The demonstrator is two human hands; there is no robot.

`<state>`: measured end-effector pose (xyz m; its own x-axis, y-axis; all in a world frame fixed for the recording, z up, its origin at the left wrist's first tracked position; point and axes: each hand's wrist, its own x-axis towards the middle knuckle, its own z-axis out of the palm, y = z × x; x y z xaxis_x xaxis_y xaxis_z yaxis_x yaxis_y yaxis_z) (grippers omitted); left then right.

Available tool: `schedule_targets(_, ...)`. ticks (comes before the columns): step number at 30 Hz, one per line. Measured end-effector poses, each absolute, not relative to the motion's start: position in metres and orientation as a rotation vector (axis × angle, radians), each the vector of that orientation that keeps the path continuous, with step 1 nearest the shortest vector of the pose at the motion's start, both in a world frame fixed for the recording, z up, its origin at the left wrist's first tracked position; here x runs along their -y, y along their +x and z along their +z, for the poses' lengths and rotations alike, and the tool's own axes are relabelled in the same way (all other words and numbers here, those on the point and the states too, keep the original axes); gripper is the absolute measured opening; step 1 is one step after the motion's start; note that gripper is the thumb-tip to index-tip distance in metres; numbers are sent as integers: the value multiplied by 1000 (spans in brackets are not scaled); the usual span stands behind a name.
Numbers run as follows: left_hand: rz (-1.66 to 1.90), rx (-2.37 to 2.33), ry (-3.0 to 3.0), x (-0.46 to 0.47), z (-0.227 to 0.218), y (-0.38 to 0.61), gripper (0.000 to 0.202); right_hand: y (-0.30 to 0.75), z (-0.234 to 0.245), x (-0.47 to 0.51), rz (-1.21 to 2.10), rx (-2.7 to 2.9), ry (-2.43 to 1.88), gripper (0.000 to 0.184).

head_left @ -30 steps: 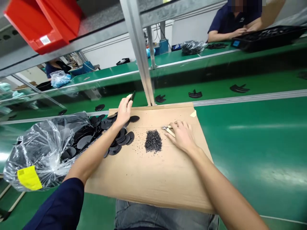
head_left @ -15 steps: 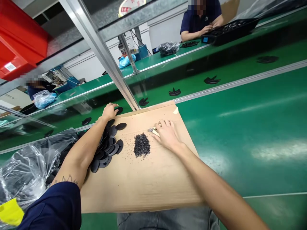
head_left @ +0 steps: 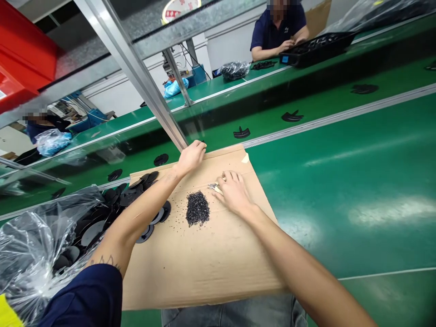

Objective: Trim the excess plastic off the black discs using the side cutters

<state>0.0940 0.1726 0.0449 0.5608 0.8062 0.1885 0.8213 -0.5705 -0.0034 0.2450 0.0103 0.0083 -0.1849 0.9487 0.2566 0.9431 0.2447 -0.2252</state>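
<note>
My left hand is stretched over the far edge of the cardboard sheet, its fingers curled round a black plastic part that is almost wholly hidden; just a dark sliver shows by the fingertips. My right hand rests on the cardboard, closed on small nippers with pale handles, whose metal jaws point left. Between my arms lies a heap of tiny black plastic bits. Black round discs are piled on the left, partly behind my left forearm.
A clear plastic bag with more black discs lies at left. Beyond the cardboard runs a green belt carrying black parts. A metal post rises near my left hand. Across it, a co-worker sits by a black tray.
My left hand has moved right from a disc beside the pile to the black part near the post. A disc now lies on the belt. My right hand stays on the nippers.
</note>
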Motion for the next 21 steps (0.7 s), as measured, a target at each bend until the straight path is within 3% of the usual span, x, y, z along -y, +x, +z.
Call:
schedule_targets(3, -137, 1547, -2701, -189, 37, 126, 32, 245, 8, -10, 25, 2186, -1746, 35)
schedule_targets(10, -132, 1864, -2512, -233, 27, 148, 54, 246, 10, -6, 63, 2197, -1749, 42)
schedule_targets(16, -216, 1735, -2615, -229, 32, 146, 29, 245, 11, -6, 136, 2186, -1746, 41)
schedule_targets(18, -404, 1627, -2662, -219, 42, 142, 28, 245, 11, -7, 167, 2116, -1724, 39)
schedule_targets(21, -980, 1331, -2791, -190, 57, 129, 26, 245, 13, -9, 174, 1887, -1640, 46)
